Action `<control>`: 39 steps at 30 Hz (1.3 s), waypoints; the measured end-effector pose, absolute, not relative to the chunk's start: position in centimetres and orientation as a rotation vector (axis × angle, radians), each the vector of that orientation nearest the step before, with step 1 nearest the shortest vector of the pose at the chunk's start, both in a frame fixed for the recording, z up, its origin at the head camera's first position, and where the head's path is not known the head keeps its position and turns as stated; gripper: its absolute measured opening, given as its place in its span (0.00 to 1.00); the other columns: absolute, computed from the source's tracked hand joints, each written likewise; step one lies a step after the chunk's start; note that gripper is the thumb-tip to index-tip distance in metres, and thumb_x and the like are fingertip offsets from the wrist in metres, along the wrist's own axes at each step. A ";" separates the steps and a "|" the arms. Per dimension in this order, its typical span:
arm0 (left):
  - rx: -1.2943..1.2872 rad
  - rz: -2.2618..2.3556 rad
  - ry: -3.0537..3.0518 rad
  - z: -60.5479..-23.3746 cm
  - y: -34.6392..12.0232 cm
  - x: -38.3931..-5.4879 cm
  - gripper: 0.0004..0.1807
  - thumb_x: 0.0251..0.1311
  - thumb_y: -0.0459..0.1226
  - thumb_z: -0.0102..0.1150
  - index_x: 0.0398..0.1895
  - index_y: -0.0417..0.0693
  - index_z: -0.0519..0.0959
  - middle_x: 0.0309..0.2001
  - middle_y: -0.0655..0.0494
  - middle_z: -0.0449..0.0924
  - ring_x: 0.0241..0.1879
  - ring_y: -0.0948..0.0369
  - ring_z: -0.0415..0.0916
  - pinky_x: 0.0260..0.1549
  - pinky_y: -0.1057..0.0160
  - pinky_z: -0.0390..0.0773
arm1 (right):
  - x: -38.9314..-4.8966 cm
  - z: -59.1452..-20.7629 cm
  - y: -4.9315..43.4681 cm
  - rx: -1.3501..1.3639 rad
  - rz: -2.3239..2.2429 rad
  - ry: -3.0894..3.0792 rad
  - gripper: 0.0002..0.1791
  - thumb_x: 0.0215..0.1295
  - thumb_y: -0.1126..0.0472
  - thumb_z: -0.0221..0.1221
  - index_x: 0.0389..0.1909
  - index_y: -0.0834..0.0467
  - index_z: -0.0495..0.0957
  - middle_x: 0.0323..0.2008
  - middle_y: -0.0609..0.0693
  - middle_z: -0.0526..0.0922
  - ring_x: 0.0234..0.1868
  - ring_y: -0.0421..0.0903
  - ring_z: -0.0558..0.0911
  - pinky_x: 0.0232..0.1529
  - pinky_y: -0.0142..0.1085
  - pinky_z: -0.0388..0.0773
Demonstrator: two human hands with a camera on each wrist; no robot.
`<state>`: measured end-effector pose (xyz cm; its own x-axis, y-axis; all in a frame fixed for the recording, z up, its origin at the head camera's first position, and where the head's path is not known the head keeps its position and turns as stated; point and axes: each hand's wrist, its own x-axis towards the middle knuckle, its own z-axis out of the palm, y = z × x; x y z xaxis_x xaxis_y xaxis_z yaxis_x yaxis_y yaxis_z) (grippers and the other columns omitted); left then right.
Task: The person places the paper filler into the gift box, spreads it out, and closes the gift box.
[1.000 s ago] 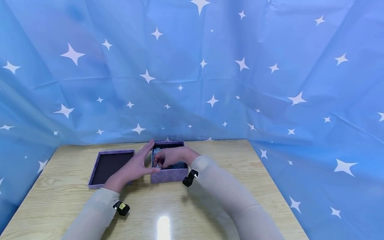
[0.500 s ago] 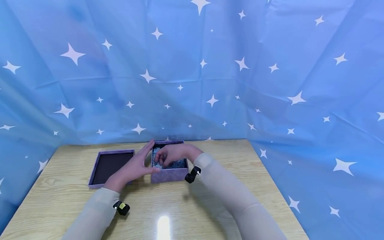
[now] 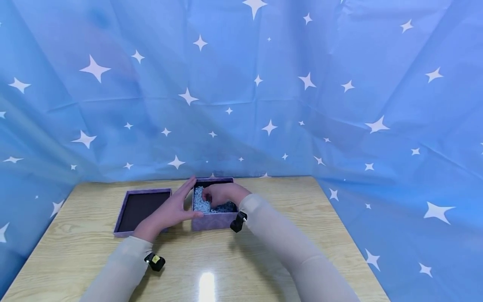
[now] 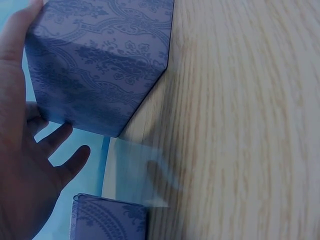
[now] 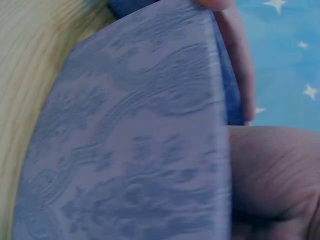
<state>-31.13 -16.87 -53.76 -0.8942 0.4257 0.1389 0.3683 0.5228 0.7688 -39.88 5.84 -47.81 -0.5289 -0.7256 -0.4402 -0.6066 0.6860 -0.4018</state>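
Note:
An open purple patterned box (image 3: 214, 221) stands at the back of the table, with light-blue shredded paper (image 3: 201, 202) inside. My left hand (image 3: 170, 212) spans and holds the box's left side, thumb at the front corner and fingers toward the back. In the left wrist view, that hand (image 4: 30, 150) has its fingertips against the patterned wall. My right hand (image 3: 222, 195) reaches in over the right rim, its fingers curled down in the shredded paper. Its fingertips are mostly hidden. The box wall blocks them in the right wrist view.
A shallow purple lid (image 3: 143, 209) with a black inside lies left of the box, partly behind my left hand. The wooden table (image 3: 211, 256) ends at a blue curtain (image 3: 241, 105) with white stars.
My right hand's fingers have shifted slightly right within the box and curled more, exposing more light-blue shredded paper on the left. The left hand stays on the box. The head view has shifted slightly.

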 end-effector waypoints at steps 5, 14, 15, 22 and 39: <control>0.699 1.310 2.692 -53.8 -16.9 -31.2 0.68 0.63 0.64 0.77 0.94 0.66 0.39 0.92 0.56 0.34 0.88 0.40 0.43 0.75 0.26 0.61 | -39.3 -46.4 5.9 -0.946 -0.410 2.337 0.14 0.71 0.72 0.69 0.53 0.58 0.81 0.38 0.49 0.80 0.34 0.43 0.74 0.37 0.35 0.74; 0.710 1.311 2.687 -53.9 -16.9 -31.5 0.67 0.64 0.62 0.78 0.94 0.67 0.39 0.92 0.53 0.35 0.88 0.41 0.43 0.76 0.27 0.59 | -39.1 -48.3 4.9 -0.836 -0.772 2.264 0.21 0.76 0.69 0.62 0.67 0.61 0.78 0.44 0.51 0.82 0.38 0.43 0.78 0.40 0.36 0.75; 0.710 1.312 2.684 -53.9 -16.8 -31.5 0.68 0.63 0.63 0.77 0.94 0.67 0.39 0.92 0.53 0.35 0.88 0.41 0.43 0.76 0.27 0.59 | -39.1 -48.5 4.9 -0.820 -0.763 2.275 0.21 0.76 0.69 0.61 0.68 0.61 0.78 0.43 0.51 0.81 0.37 0.43 0.77 0.40 0.36 0.74; 0.706 1.320 2.675 -53.6 -16.9 -31.2 0.66 0.65 0.60 0.78 0.94 0.66 0.40 0.92 0.55 0.34 0.88 0.40 0.43 0.76 0.25 0.58 | -39.0 -49.5 4.3 -0.773 -0.733 2.293 0.24 0.76 0.67 0.57 0.70 0.59 0.76 0.34 0.48 0.72 0.29 0.44 0.70 0.38 0.37 0.71; 0.701 1.335 2.678 -53.8 -17.0 -31.2 0.68 0.63 0.62 0.78 0.94 0.66 0.40 0.92 0.53 0.35 0.88 0.40 0.43 0.75 0.25 0.60 | -37.8 -45.0 7.3 -1.032 -0.132 2.512 0.41 0.73 0.65 0.74 0.84 0.55 0.69 0.77 0.54 0.76 0.70 0.51 0.81 0.62 0.41 0.82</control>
